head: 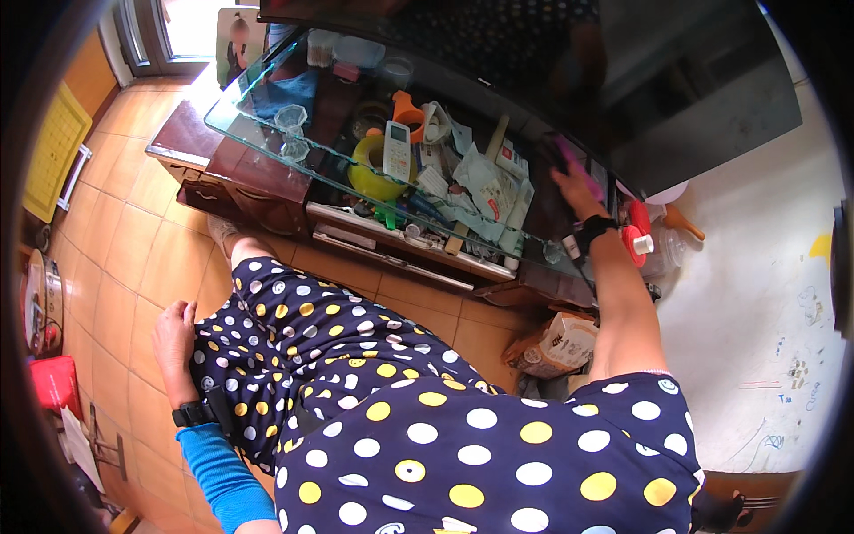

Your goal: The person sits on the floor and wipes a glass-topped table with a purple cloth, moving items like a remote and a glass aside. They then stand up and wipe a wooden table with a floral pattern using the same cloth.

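My right hand (575,190) reaches under the large dark television screen (674,87), over the right part of the TV cabinet. It is on a purple cloth-like item (582,172); whether the fingers grip it is unclear. My left hand (175,334) hangs beside my thigh, holding nothing, fingers slightly bent. A glass shelf (267,143) covers part of the cabinet top. Around it lie a white remote control (397,150), a roll of yellow tape (363,173), an orange tape dispenser (408,117), plastic packets (484,180) and a glass cup (291,130).
An open drawer (207,193) juts out at the cabinet's left. A cardboard box (560,344) stands on the floor by the right end. Red-lidded containers (637,243) sit near the wall. At the far left are a round tin (43,300) and a red bag (55,384).
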`<action>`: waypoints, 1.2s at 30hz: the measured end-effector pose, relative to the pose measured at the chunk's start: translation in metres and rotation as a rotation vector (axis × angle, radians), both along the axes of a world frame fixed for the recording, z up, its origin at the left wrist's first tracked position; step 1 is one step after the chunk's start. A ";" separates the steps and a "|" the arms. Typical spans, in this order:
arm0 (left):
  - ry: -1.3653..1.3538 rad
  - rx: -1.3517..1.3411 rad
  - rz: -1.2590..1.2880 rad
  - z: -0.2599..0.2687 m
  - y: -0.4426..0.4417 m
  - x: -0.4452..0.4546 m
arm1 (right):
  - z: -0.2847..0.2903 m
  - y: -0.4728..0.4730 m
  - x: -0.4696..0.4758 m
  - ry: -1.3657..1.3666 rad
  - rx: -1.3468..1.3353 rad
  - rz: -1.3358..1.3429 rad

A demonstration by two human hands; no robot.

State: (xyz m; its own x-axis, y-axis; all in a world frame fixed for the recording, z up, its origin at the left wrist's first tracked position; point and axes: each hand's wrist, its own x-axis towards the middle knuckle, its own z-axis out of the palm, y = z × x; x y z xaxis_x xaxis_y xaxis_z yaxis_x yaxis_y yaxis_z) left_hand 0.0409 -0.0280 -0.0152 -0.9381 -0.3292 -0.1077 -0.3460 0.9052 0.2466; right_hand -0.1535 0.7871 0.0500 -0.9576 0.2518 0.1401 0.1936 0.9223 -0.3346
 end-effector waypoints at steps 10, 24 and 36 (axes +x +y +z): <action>-0.086 -0.140 -0.018 0.014 0.016 -0.009 | 0.046 -0.312 0.103 -0.115 0.101 0.878; 0.010 -0.025 0.075 0.011 -0.002 0.013 | 0.015 -0.030 -0.040 -0.158 -0.251 0.127; -0.146 0.011 0.239 0.000 -0.035 0.028 | 0.014 -0.223 -0.095 -0.149 -0.046 0.299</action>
